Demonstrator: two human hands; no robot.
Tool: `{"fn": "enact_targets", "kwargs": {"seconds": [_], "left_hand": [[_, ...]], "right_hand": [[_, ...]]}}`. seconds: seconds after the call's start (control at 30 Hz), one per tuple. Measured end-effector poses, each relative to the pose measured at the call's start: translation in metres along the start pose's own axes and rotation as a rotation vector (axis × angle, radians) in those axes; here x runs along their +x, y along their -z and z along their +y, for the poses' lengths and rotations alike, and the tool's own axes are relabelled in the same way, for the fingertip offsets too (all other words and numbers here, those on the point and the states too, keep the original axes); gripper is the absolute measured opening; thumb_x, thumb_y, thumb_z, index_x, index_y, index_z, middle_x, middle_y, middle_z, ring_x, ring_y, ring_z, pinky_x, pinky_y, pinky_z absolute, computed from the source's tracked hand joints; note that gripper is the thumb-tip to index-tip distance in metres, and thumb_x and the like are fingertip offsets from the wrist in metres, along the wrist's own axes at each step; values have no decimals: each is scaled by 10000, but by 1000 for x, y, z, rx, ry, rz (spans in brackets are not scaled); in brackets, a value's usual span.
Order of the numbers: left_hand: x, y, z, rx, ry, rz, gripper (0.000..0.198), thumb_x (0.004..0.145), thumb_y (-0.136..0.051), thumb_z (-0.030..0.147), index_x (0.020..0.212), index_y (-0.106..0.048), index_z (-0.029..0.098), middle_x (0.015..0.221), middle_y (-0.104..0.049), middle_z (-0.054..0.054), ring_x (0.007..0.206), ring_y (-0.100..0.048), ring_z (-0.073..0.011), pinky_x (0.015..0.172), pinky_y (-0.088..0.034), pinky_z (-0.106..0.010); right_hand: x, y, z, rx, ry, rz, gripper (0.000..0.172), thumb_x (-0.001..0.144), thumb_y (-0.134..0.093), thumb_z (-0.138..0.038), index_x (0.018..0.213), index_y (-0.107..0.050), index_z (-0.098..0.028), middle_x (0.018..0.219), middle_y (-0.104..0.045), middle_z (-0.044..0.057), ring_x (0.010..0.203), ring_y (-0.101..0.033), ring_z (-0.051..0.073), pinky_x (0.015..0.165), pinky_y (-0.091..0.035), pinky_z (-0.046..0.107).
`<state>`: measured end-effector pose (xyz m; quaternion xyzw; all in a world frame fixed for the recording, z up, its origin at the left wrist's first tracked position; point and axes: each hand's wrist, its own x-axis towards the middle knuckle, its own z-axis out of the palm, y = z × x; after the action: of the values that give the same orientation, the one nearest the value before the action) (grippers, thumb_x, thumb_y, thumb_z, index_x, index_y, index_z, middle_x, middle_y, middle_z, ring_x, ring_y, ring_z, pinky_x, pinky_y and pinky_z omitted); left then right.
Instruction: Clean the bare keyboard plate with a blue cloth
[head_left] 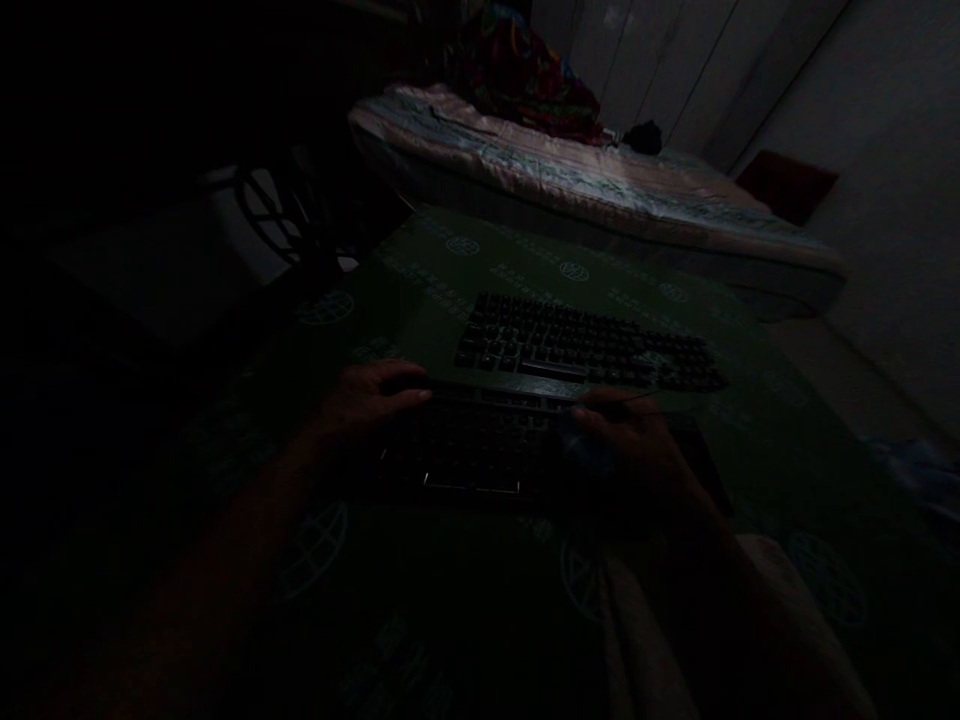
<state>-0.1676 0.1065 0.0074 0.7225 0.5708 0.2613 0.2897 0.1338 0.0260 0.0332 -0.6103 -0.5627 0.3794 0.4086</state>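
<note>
The view is very dark. A black keyboard frame lies on a green printed sheet. My left hand is closed at the frame's upper left edge, its thumb along the rim. At the upper right edge, my right hand is closed too, with something dark and bluish under it that I cannot make out. Just beyond the frame, many loose black keycaps sit laid out in keyboard order.
A bed with a pale patterned cover stands behind the green sheet, with a dark red patterned cloth on it. A spoked wheel is at the left. Light cloth lies near my right forearm.
</note>
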Motion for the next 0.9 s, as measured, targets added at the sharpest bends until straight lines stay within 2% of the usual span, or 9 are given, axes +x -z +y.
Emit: {"fn": "enact_targets", "kwargs": {"seconds": [0.13, 0.2, 0.37, 0.53, 0.73, 0.83, 0.9], "left_hand": [[1, 0, -2, -11, -9, -18, 420, 663, -611, 539, 968, -674, 257, 1080, -683, -22, 1042, -601, -268, 935, -465, -378], [1, 0, -2, -15, -18, -12, 411, 669, -605, 538, 962, -674, 259, 1076, -684, -20, 1040, -601, -265, 944, -459, -379], [1, -1, -2, -28, -14, 3, 428, 660, -617, 542, 969, -675, 252, 1084, -681, -21, 1050, -599, -263, 954, -453, -383], [1, -2, -4, -16, -14, 5, 441, 656, -625, 544, 980, -676, 249, 1086, -681, -19, 1049, -600, -263, 954, -453, -370], [0, 0, 0, -14, 8, -9, 440, 645, -618, 576, 953, -684, 270, 1074, -689, -7, 1050, -598, -273, 946, -459, -378], [-1, 1, 4, -5, 19, -2, 449, 631, -619, 582, 949, -686, 271, 1074, -690, -7, 1054, -596, -278, 950, -457, -383], [0, 1, 4, -1, 22, 2, 456, 620, -621, 580, 946, -686, 268, 1083, -687, -11, 1053, -596, -279, 954, -454, -381]], "right_hand": [[-4, -21, 1, 58, 36, -122, 206, 694, -680, -372, 701, -640, -170, 646, -613, 19, 593, -556, 140, 529, -449, 262], [-4, -28, 2, 66, 35, -140, 200, 690, -685, -366, 711, -647, -170, 654, -615, 20, 599, -555, 137, 529, -448, 258], [-1, -25, 5, 120, -54, -95, 264, 643, -724, -382, 774, -654, -163, 669, -637, 22, 590, -568, 139, 515, -454, 256], [4, -25, 7, 58, 16, -25, 219, 699, -658, -386, 728, -634, -171, 652, -616, 22, 607, -556, 145, 532, -447, 262], [-1, -36, 7, -84, 189, -79, 181, 752, -603, -355, 700, -634, -185, 643, -608, 25, 594, -535, 146, 545, -425, 274], [-5, -37, 6, -87, 199, -121, 158, 765, -586, -329, 731, -651, -189, 650, -618, 21, 585, -543, 140, 535, -415, 262], [-5, -37, 6, -78, 178, -93, 158, 770, -580, -325, 749, -656, -189, 653, -620, 19, 583, -544, 138, 537, -417, 259]]}}
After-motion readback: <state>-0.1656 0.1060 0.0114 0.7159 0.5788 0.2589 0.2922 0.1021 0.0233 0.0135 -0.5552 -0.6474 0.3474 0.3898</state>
